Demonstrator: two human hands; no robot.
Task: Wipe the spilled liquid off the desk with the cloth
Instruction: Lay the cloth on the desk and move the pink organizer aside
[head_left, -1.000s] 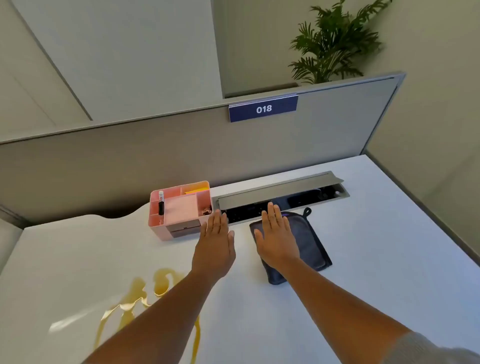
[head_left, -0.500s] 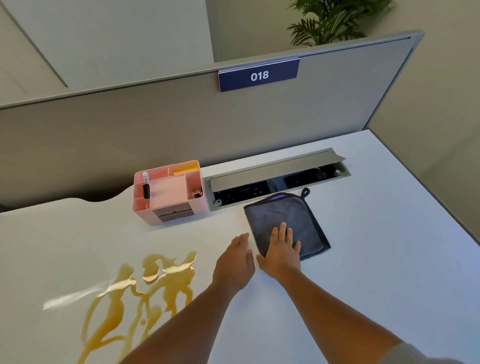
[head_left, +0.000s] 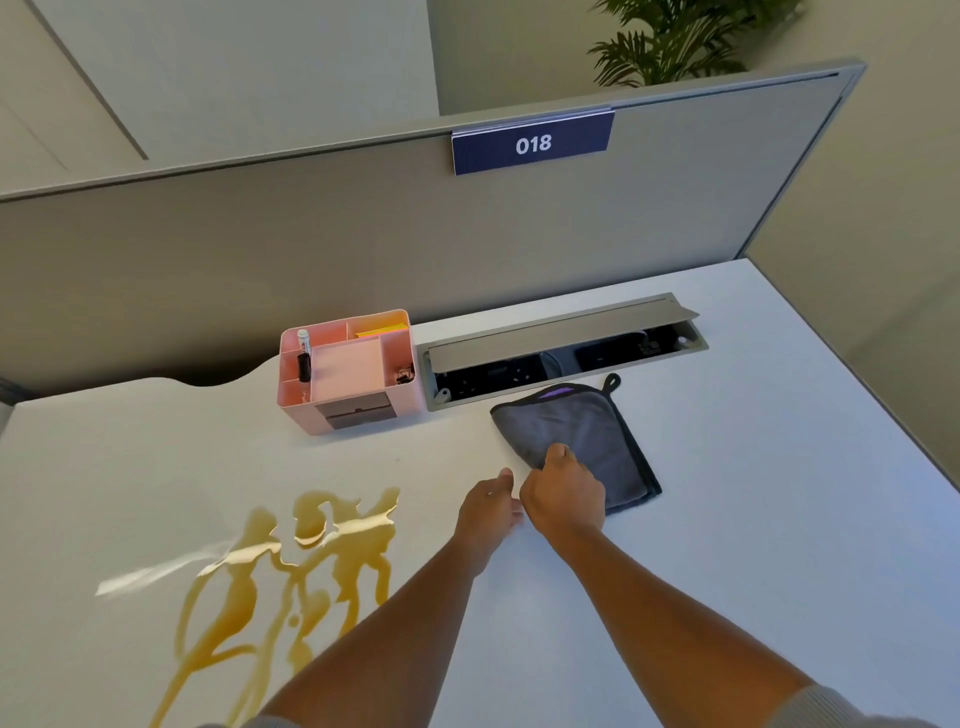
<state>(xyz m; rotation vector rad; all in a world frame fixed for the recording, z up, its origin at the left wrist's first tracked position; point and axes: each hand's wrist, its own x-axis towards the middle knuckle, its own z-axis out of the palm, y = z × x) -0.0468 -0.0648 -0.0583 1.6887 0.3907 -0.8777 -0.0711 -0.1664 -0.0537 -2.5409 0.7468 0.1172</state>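
A folded grey cloth (head_left: 584, 439) with black trim lies flat on the white desk (head_left: 753, 493), just in front of the cable tray. My right hand (head_left: 563, 493) pinches the cloth's near left corner, thumb on top of the fabric. My left hand (head_left: 488, 512) rests beside it on the desk, fingers loosely curled, holding nothing and touching the right hand. A yellow-brown spill (head_left: 291, 566) spreads in streaks over the desk's front left, to the left of my left forearm.
A pink desk organiser (head_left: 348, 371) with a marker stands at the back, left of an open grey cable tray (head_left: 561, 353). A grey partition (head_left: 311, 249) with an "018" sign closes the desk's far side. The desk's right edge runs diagonally.
Both hands drew back toward me from the cloth's far end to its near left corner. My right hand went from lying flat on the cloth to pinching its corner.
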